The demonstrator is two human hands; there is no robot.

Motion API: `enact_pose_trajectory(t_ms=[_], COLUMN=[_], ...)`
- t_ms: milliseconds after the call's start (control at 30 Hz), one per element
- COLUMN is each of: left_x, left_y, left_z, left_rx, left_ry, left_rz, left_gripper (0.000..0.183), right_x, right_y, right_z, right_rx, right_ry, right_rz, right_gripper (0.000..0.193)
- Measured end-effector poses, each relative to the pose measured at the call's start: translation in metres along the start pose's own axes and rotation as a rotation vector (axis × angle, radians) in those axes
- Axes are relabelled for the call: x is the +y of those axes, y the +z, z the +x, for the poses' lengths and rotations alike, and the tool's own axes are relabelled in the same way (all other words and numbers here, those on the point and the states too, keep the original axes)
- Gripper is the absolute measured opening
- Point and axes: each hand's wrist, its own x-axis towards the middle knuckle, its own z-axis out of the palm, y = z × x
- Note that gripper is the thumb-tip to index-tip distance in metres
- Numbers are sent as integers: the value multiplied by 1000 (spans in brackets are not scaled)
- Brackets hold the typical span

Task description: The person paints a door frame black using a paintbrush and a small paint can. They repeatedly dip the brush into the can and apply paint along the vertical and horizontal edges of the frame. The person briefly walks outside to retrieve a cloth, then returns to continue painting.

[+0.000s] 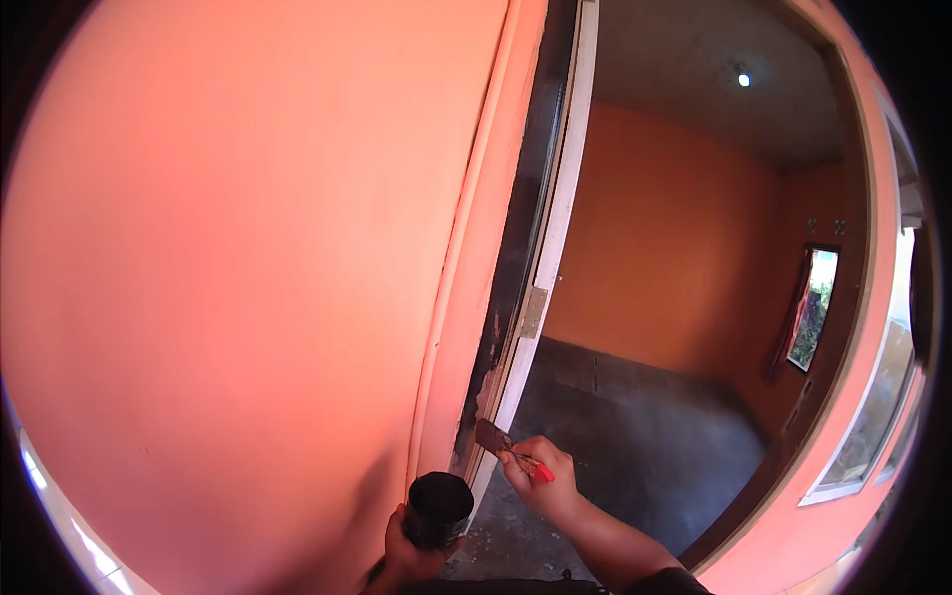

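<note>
My right hand [543, 480] is closed round the handle of a paintbrush [493, 436], whose end is red. The dark bristles lie against or just beside the lower part of the door frame [508, 253]; contact cannot be made out for sure. Dark paint covers much of that frame, with patchy, lighter spots lower down. In my left hand [405, 555] is a dark, round paint can [440, 508], held upright at the foot of the frame. Its inside looks black, so the paint level does not show. Along the frame runs the white edge of a door [565, 188] with a metal hinge [534, 312].
A salmon-pink wall [228, 268] fills the left side, with a pipe-like raised strip [458, 248] beside the frame. Through the doorway lies a room with an orange wall [654, 228], grey floor [635, 456] and lit bulb [744, 78]. A white-framed window [863, 436] is at the right.
</note>
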Motion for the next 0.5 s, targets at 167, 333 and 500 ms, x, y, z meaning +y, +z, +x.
enact_pose_trajectory(t_ms=[167,333,500], left_x=[-6,-2,-2], left_y=[14,17,7], left_z=[-3,4,-6], left_rx=[0,12,-13], left_ry=[145,142,45], left_rz=[-27,-47,54], left_gripper=[58,59,59], right_x=[-12,-3,-19], right_y=[-4,-6,-13], right_z=[-1,9,19], right_rx=[136,174,187], right_ry=[409,690,837], right_rz=[496,1044,1359], right_gripper=[19,18,11])
